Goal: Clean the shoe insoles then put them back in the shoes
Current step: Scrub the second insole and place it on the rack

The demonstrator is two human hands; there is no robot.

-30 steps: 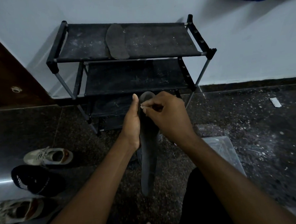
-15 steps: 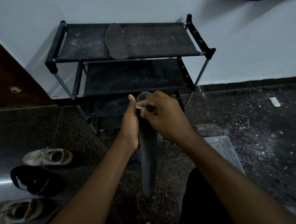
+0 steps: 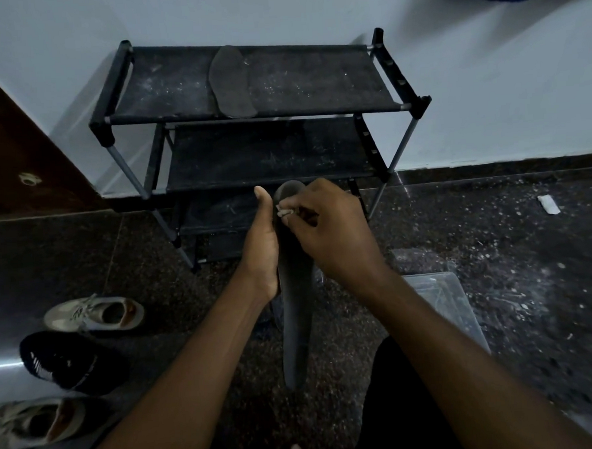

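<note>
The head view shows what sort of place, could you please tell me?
Probably a home entryway or shoe corner: a black shoe rack stands against the wall, and sneakers lie on the dark speckled floor.

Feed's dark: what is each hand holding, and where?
Left hand holds the dark insole along its upper left edge; right hand pinches a small pale wad against its top end.

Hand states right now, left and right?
Left hand: holding the insole.
Right hand: pinching a small pale wipe against the insole's top end.
</note>
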